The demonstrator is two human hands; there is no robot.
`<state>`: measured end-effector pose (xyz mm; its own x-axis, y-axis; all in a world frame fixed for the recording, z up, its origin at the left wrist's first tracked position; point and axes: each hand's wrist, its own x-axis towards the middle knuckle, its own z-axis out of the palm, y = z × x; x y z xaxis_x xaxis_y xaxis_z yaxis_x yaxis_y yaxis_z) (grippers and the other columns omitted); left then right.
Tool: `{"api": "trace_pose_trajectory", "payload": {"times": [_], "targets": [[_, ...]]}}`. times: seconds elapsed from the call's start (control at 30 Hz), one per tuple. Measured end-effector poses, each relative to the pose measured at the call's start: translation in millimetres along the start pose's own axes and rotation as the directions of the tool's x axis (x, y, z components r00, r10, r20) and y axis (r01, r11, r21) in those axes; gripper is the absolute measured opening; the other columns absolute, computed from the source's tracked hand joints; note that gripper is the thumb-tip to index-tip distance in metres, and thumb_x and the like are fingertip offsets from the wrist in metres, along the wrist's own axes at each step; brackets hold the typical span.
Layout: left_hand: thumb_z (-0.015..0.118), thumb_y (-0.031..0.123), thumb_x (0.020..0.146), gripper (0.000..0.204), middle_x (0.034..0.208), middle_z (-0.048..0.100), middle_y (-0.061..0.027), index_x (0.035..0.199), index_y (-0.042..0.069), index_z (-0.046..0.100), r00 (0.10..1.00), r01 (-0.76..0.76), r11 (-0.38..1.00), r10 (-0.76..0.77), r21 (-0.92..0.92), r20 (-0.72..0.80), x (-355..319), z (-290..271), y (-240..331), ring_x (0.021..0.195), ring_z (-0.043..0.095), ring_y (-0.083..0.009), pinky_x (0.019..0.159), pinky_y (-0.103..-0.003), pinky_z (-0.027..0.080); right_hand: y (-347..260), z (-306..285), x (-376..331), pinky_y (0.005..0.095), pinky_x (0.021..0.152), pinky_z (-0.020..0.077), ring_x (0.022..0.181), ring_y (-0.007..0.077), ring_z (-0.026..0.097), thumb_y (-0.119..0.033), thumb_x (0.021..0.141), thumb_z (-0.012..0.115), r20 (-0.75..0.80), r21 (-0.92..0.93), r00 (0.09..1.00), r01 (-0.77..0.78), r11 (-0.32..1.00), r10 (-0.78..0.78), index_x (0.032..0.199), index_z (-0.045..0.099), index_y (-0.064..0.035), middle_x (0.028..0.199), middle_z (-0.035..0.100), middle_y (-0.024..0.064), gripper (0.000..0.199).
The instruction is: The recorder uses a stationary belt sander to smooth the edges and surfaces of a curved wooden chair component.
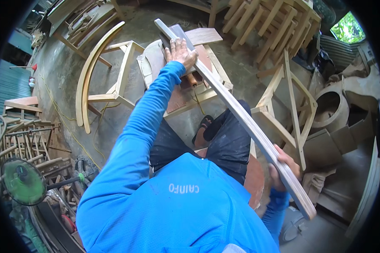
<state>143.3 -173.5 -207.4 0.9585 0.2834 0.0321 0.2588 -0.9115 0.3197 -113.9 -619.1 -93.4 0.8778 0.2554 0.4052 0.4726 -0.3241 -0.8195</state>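
Note:
A long, straight wooden bar [245, 120] slants across the view, from the far middle down to the near right. My left hand [180, 53] lies over its far part, the fingers stretched forward and the thumb against its side. Nearer me on the right, my right hand [284, 166] grips the bar close to its lower end, some fingers hidden beneath it. Under my left hand are flat boards on a low wooden frame [217, 69]. A brown-orange cylindrical piece [191, 80] shows beside the bar; what it belongs to is mostly hidden.
A chair-like frame with curved rails [98, 63] stands at left, another wooden frame [289, 97] at right. Stacked wooden frames [274, 25] fill the far right. A green fan [24, 181] and piled wood are at left. A yellow cord [57, 103] crosses the floor.

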Motion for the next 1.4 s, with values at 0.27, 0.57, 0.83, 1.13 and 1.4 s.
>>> {"api": "trace_pose_trajectory", "payload": {"times": [0.27, 0.57, 0.83, 1.13, 1.4], "targets": [[0.038, 0.05, 0.098, 0.083, 0.169, 0.013, -0.0191, 0.161, -0.001, 0.018, 0.998, -0.006, 0.991, 0.015, -0.134, 0.063, -76.7, 4.6, 52.2, 0.159, 0.002, -0.0341, 0.126, -0.056, 0.0, -82.4, -100.3, -84.0, 0.0382, 0.085, 0.0562, 0.093, 0.033, 0.072, -0.025, 0.076, 0.079, -0.059, -0.193, 0.993, -0.116, 0.974, 0.106, 0.104, 0.062, -0.0028, 0.106, 0.073, 0.031, 0.039], [0.041, 0.049, 0.097, 0.083, 0.169, 0.012, -0.0186, 0.16, -0.001, 0.019, 0.998, -0.066, 0.994, 0.065, -0.085, -0.017, -18.2, 3.7, -0.3, 0.158, 0.004, -0.0335, 0.127, -0.053, 0.005, -51.1, -38.4, -53.5, 0.0427, 0.09, 0.0572, 0.098, 0.0391, 0.074, -0.02, 0.081, 0.078, -0.023, -0.167, 0.998, -0.067, 0.984, 0.064, 0.104, 0.057, -0.0021, 0.105, 0.071, 0.0333, 0.036], [0.039, 0.049, 0.097, 0.082, 0.17, 0.014, -0.016, 0.161, 0.002, 0.021, 0.996, -0.064, 0.998, 0.063, -0.016, -0.055, 83.2, -8.8, -60.6, 0.159, 0.005, -0.032, 0.127, -0.05, 0.006, -8.8, 50.9, 24.2, 0.0451, 0.092, 0.0567, 0.105, 0.0382, 0.072, -0.014, 0.086, 0.079, 0.014, -0.015, 1.0, -0.019, 1.0, 0.019, 0.107, 0.056, -0.0036, 0.112, 0.069, 0.0364, 0.033], [0.041, 0.049, 0.097, 0.082, 0.171, 0.011, -0.014, 0.162, 0.006, 0.018, 0.986, -0.056, 0.997, 0.063, 0.055, -0.155, 215.8, -19.7, -128.2, 0.159, 0.004, -0.0299, 0.128, -0.05, 0.007, 64.8, 159.7, 93.8, 0.0447, 0.103, 0.0511, 0.122, 0.039, 0.065, -0.003, 0.085, 0.075, 0.019, 0.062, 0.998, 0.057, 0.996, -0.058, 0.112, 0.059, -0.0076, 0.128, 0.064, 0.0345, 0.031], [0.062, 0.046, 0.082, 0.105, 0.169, 0.005, -0.0245, 0.164, 0.007, 0.009, 0.956, 0.13, 0.984, -0.157, -0.123, -0.246, 215.2, -5.6, -103.0, 0.158, 0.0, -0.0387, 0.127, -0.051, 0.006, 115.3, 255.1, 148.9, 0.036, 0.096, 0.0552, 0.114, 0.0317, 0.07, 0.009, 0.078, 0.075, -0.101, 0.033, 0.973, 0.213, 0.977, -0.208, 0.119, 0.061, -0.0046, 0.121, 0.069, 0.0299, 0.046]]}}
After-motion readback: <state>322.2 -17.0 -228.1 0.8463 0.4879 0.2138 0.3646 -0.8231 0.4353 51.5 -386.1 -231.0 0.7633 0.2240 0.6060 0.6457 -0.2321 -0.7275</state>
